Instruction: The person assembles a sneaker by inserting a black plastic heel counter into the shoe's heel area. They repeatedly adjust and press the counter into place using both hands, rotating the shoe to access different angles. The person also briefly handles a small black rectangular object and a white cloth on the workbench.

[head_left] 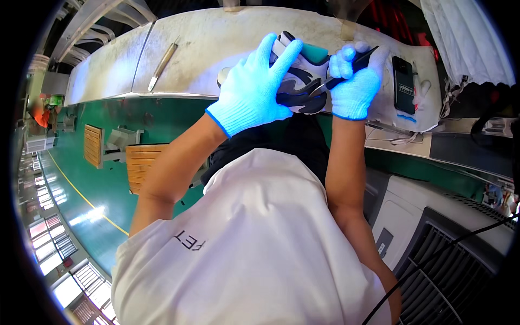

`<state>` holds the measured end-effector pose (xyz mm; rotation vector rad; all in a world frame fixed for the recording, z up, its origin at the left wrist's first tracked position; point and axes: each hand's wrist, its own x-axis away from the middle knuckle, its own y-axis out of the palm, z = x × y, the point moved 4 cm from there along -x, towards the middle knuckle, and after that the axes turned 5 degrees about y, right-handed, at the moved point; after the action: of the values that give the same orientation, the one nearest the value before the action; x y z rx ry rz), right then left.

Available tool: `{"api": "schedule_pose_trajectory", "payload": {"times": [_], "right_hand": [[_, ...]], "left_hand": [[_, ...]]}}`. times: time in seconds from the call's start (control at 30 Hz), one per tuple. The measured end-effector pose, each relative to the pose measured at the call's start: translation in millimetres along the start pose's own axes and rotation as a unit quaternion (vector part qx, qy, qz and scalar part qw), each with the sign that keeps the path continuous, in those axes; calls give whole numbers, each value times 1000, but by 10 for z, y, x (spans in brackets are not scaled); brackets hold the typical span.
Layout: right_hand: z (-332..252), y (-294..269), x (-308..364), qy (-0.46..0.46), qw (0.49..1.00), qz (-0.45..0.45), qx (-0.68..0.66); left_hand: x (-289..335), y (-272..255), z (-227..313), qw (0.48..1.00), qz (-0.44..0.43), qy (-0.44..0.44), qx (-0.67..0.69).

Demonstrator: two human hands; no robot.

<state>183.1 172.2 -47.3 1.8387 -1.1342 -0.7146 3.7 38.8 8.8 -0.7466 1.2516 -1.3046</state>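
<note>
A grey, white and black sneaker with a teal lining rests at the table's near edge. My left hand, in a white knit glove with a blue cuff, grips it from the left, fingers spread over its upper and thumb along its near side. Part of the shoe is hidden under that hand. My right hand, gloved alike, is closed around a slim black-handled tool. Its thin metal end points down-left and meets the sneaker's side near the sole. Whether that end is a blade or a point, I cannot tell.
A long stained pale table runs across in front of me. On its left lies a wooden-handled knife. A black phone lies at the right beside a white tool. Wooden-slatted seats and a grey machine stand nearby.
</note>
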Motion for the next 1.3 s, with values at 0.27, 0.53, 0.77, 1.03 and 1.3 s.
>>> {"api": "schedule_pose_trajectory", "payload": {"times": [0.27,0.53,0.77,1.03,1.3], "right_hand": [[-103,159,23,-61,991,83,80],[-26,152,101,-92,987,107,78],[30,189,135,-79,995,25,54],[18,185,126,-65,996,-10,67],[67,276,245,-25,998,30,45]], "left_hand": [[6,-30,-2,1000,15,7,14],[21,-9,-5,999,36,21,12],[29,53,12,999,45,14,-2],[71,70,15,998,61,18,-13],[41,73,-40,998,61,14,-3]]}}
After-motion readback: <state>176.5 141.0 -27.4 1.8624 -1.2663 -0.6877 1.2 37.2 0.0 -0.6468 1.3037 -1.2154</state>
